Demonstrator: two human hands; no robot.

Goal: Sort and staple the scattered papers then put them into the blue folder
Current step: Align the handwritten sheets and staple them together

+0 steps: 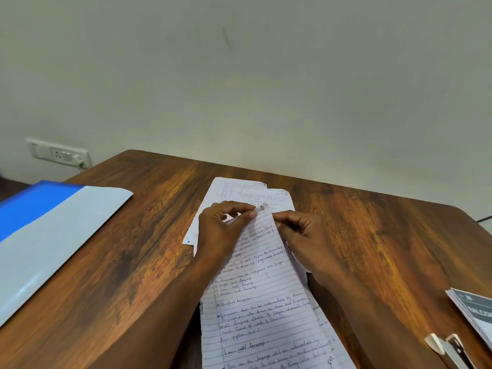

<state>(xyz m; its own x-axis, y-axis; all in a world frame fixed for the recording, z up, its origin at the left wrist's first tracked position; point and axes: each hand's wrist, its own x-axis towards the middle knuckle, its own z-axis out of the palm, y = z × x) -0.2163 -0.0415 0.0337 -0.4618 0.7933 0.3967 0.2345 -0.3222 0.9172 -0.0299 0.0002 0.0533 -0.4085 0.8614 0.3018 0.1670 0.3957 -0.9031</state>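
- Lined paper (255,288) is pinched at its top by the left hand (223,230) and right hand (300,235).
- It could get torn if pulled apart.

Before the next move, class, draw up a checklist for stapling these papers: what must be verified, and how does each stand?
1. Top sheet held: ok, left hand and right hand pinch its top edge.
2. Sheets squared up: not ok, lower sheets stick out askew.
3. Stapler within reach: ok, at the right on the table.
4. Staples loaded: cannot tell.
5. Blue folder ready: ok, lying at the left.
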